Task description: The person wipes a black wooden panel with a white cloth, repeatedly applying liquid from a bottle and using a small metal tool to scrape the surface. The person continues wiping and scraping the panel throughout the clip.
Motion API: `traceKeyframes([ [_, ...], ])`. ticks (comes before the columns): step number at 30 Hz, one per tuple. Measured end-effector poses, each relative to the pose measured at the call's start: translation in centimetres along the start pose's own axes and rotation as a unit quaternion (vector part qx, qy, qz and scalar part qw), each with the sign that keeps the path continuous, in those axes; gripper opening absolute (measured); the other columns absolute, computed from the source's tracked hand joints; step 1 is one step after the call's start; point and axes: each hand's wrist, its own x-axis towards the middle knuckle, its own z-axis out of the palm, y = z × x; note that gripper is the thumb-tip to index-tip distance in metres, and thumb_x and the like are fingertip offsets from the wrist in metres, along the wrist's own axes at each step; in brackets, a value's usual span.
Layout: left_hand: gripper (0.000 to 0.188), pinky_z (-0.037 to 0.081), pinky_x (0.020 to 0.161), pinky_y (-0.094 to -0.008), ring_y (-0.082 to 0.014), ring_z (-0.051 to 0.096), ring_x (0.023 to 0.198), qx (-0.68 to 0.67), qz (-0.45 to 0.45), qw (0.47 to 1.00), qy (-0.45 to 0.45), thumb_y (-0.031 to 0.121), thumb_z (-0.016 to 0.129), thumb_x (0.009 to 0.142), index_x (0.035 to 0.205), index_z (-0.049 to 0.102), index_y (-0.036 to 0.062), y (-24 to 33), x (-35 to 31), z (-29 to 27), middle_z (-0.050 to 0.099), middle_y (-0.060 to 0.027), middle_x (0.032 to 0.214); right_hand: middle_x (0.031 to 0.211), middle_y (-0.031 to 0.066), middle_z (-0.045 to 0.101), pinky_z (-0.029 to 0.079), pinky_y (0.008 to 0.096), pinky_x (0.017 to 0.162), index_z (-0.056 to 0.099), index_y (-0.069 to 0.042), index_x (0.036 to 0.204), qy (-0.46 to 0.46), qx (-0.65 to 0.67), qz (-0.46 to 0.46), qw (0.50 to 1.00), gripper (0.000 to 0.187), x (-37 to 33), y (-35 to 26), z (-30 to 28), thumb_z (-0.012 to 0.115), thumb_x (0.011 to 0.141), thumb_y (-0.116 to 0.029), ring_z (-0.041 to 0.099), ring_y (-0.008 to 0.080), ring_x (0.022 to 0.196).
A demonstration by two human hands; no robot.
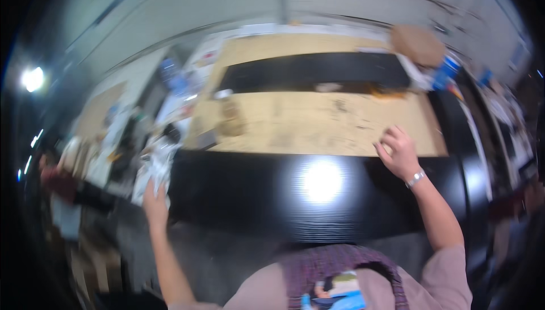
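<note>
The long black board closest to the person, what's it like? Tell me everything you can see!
It's a long, dark, shiny board that seems to lie flat in front of the person. Fine lines like wood grain show where a bright light shines back off it. Beyond it is a tan surface. The right hand is over its far edge; I can't tell if they touch.

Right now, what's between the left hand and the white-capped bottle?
Head view, going from left hand to white-capped bottle: crumpled whitish wrapping at the hand, a corner of the near black panel, then a grey block.
</note>
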Motion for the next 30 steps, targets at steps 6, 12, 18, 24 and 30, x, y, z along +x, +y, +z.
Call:
traceKeyframes([
  [6,0.091,0.013,0.124,-0.0549,-0.0415,0.024,0.152,0.032,0.155,0.971,-0.18,0.022,0.074,0.078,0.155,0.031,0.0012,12.1,-5.9,5.5,0.03,-0.0195,0.164,0.118,0.0212,0.065,0.05,0.0436,0.096,0.069,0.004,0.111,-0.034,-0.24,0.368,0.898,0.056,-8.7,13.1,-8.1,0.072,0.086,-0.047,0.058,0.0356,0.115],
  [12,0.098,0.017,0.122,-0.0611,-0.0477,0.021,0.152,0.021,0.423,0.843,-0.331,0.039,0.083,0.074,0.155,0.037,0.0075,29.6,-9.4,12.5,0.026,-0.0212,0.165,0.128,0.0259,0.061,0.052,0.0485,0.097,0.051,0.005,0.138,-0.057,-0.208,0.49,0.844,0.082,-17.4,15.4,-8.7,0.064,0.091,-0.06,0.061,0.0418,0.116],
  [18,0.089,0.021,0.119,-0.0659,-0.0465,0.026,0.15,-0.118,0.671,0.62,-0.39,0.052,0.072,0.085,0.156,0.037,0.0116,46.9,-20.1,21.0,0.03,-0.0229,0.163,0.121,0.0252,0.066,0.052,0.0463,0.095,0.056,0.005,0.134,-0.023,-0.175,0.515,0.839,0.08,-18.7,16.6,-8.9,0.065,0.09,-0.061,0.063,0.0384,0.115],
  [24,0.076,0.031,0.114,-0.0609,-0.0424,0.034,0.147,-0.109,0.652,0.625,-0.415,0.049,0.068,0.089,0.151,0.044,0.0121,55.0,-19.2,24.6,0.039,-0.0175,0.159,0.125,0.0274,0.063,0.048,0.0471,0.102,0.056,0.008,0.125,-0.009,-0.162,0.511,0.844,0.072,-18.2,16.0,-8.9,0.064,0.092,-0.056,0.06,0.0401,0.12],
  [30,0.067,0.026,0.12,-0.0602,-0.0405,0.032,0.15,-0.061,0.651,0.694,-0.303,0.04,0.061,0.095,0.153,0.042,0.0105,54.7,-19.2,27.1,0.037,-0.0161,0.161,0.12,0.0247,0.065,0.049,0.0476,0.101,0.06,0.006,0.12,-0.002,-0.15,0.525,0.838,0.064,-17.7,15.4,-9.0,0.064,0.092,-0.052,0.061,0.0399,0.117],
])
